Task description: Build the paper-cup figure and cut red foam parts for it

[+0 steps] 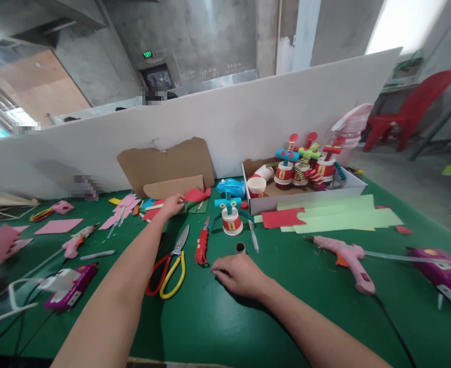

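Head view: left hand (173, 204) stretched far across the green table (218, 317), fingertips closing on a red paper scrap (195, 194) that lies among pink and green offcuts just in front of the brown cardboard sheet (167, 166). Looks like a light pinch at the scrap's edge, not a full grasp (can't tell if it's lifted). Right hand (240, 275) rests palm down on the table, fingers loosely curled and released, holding nothing; a small dark tube (240, 248) stands just beyond its fingertips.

Between the arms: yellow-and-red scissors (171, 266) with blades pointing away, a red utility knife (202, 246) beside them, and a paper-cup figure (231, 219) with blue arms near the knife. Pink glue gun (346, 258) lies well to the right, its cord trailing toward the table edge.

Risks, as I judge them: the outstretched forearm passes right beside the scissors and knife, so pulling back could drag a blade. A thin pinch may tear or drop the scrap. A right-hand sweep could topple the tube or the cup figure.
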Motion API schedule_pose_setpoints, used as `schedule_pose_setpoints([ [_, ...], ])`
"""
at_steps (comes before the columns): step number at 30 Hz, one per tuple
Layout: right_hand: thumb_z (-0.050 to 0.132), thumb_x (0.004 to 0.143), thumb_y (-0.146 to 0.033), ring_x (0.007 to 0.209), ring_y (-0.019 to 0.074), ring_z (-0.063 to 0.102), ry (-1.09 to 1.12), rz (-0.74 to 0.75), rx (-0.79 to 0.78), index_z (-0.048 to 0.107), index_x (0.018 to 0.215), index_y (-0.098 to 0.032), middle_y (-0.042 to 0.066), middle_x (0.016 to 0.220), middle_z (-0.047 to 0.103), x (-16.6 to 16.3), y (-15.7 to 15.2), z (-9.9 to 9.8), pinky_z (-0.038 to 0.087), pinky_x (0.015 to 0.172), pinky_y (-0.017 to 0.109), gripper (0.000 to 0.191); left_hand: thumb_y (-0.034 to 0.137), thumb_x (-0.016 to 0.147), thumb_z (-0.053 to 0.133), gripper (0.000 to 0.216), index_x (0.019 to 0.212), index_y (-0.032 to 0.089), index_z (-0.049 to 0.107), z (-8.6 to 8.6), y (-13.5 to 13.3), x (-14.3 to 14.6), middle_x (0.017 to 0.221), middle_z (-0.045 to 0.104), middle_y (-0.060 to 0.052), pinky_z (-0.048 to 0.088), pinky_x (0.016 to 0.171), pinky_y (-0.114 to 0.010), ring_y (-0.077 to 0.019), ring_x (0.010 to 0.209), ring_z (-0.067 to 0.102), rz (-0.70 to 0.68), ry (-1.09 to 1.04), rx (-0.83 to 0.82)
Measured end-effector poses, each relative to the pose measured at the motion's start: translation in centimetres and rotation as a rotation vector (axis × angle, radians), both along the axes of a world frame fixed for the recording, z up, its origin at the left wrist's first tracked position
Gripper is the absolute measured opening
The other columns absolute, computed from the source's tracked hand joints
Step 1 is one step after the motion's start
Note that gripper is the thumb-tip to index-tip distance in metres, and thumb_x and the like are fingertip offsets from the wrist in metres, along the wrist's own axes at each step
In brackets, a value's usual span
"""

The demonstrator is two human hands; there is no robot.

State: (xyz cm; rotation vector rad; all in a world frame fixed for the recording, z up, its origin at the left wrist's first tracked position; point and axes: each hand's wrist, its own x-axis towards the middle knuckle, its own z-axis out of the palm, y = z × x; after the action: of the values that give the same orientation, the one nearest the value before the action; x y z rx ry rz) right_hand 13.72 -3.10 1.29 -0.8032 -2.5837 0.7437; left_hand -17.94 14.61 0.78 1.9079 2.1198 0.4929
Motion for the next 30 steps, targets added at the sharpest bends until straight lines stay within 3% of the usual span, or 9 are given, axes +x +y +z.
schedule_pose_setpoints([
  [2, 0.049, 0.089, -0.018, 0.083, 0.0178, 0.066, -0.01, 0.001, -0.002, 0.069, 0.092, -0.019, 0.005, 0.092, 0.074, 0.0, 0.0, 0.0, 0.039, 0.068, 0.024, 0.02, 0.016, 0.071, 0.053, 0.046, 0.116, 0.019, 0.059, 0.1, -0.6, 1.0, 0.096, 0.068, -0.006, 0.043, 0.07, -0.025, -0.0204, 0.088, 0.061, -0.052, 0.051, 0.013],
  [5, 0.05, 0.088, -0.018, 0.082, 0.0173, 0.065, -0.02, -0.006, -0.006, 0.069, 0.091, -0.019, 0.005, 0.09, 0.074, 0.0, 0.1, 0.0, 0.039, 0.069, 0.024, 0.019, 0.009, 0.073, 0.046, 0.063, 0.134, 0.027, 0.049, 0.1, -1.8, 2.4, 0.128, 0.058, -0.008, 0.045, 0.079, -0.026, -0.0208, 0.102, 0.06, -0.186, 0.183, 0.042],
  [7, 0.05, 0.088, -0.018, 0.082, 0.0172, 0.065, -0.033, -0.008, -0.007, 0.069, 0.091, -0.019, 0.004, 0.09, 0.073, 0.1, 0.1, 0.0, 0.038, 0.068, 0.024, 0.018, 0.005, 0.072, 0.042, 0.068, 0.136, 0.03, 0.048, 0.2, -2.5, 2.9, 0.14, 0.048, -0.006, 0.046, 0.082, -0.028, -0.0215, 0.106, 0.059, -0.279, 0.269, 0.072],
  [9, 0.051, 0.088, -0.018, 0.082, 0.0174, 0.065, -0.051, -0.004, -0.007, 0.069, 0.091, -0.02, 0.004, 0.09, 0.073, 0.1, 0.1, 0.0, 0.038, 0.067, 0.024, 0.018, 0.003, 0.07, 0.041, 0.063, 0.126, 0.027, 0.057, 0.2, -2.9, 3.1, 0.145, 0.043, -0.004, 0.047, 0.083, -0.031, -0.023, 0.108, 0.058, -0.348, 0.296, 0.089],
  [11, 0.051, 0.088, -0.018, 0.082, 0.0176, 0.065, -0.061, 0.0, -0.006, 0.069, 0.091, -0.02, 0.004, 0.091, 0.074, 0.1, 0.1, 0.0, 0.037, 0.067, 0.024, 0.018, 0.003, 0.068, 0.042, 0.049, 0.104, 0.022, 0.068, 0.2, -3.1, 3.1, 0.144, 0.045, -0.004, 0.048, 0.085, -0.034, -0.0241, 0.109, 0.057, -0.394, 0.297, 0.085],
  [14, 0.051, 0.088, -0.019, 0.082, 0.0179, 0.065, -0.064, 0.001, -0.001, 0.069, 0.091, -0.02, 0.004, 0.091, 0.074, 0.0, 0.1, 0.1, 0.037, 0.067, 0.024, 0.019, 0.008, 0.071, 0.043, 0.029, 0.079, 0.019, 0.068, 0.2, -3.2, 3.0, 0.129, 0.057, -0.006, 0.047, 0.085, -0.034, -0.023, 0.103, 0.057, -0.431, 0.339, 0.056],
  [18, 0.051, 0.088, -0.019, 0.084, 0.0186, 0.066, -0.067, 0.0, 0.004, 0.069, 0.091, -0.019, 0.005, 0.092, 0.074, 0.0, 0.0, 0.1, 0.037, 0.067, 0.025, 0.019, 0.028, 0.081, 0.048, 0.022, 0.083, 0.017, 0.067, 0.3, -3.2, 3.3, 0.096, 0.064, -0.011, 0.047, 0.079, -0.036, -0.0242, 0.087, 0.059, -0.416, 0.388, 0.04],
  [22, 0.051, 0.088, -0.019, 0.084, 0.0186, 0.066, -0.065, 0.003, 0.006, 0.069, 0.092, -0.019, 0.005, 0.093, 0.074, 0.0, 0.0, 0.1, 0.037, 0.067, 0.025, 0.019, 0.045, 0.079, 0.056, 0.033, 0.095, 0.018, 0.066, 0.4, -3.3, 3.9, 0.097, 0.063, -0.012, 0.045, 0.077, -0.034, -0.0261, 0.09, 0.058, -0.35, 0.463, 0.065],
  [30, 0.052, 0.088, -0.019, 0.083, 0.0178, 0.066, -0.07, -0.006, 0.007, 0.069, 0.092, -0.02, 0.004, 0.093, 0.074, 0.0, 0.0, 0.1, 0.037, 0.066, 0.024, 0.018, 0.024, 0.079, 0.054, 0.021, 0.091, 0.02, 0.07, -0.3, -2.5, 4.8, 0.103, 0.065, -0.013, 0.042, 0.087, -0.035, -0.0275, 0.105, 0.055, -0.253, 0.511, 0.102],
])
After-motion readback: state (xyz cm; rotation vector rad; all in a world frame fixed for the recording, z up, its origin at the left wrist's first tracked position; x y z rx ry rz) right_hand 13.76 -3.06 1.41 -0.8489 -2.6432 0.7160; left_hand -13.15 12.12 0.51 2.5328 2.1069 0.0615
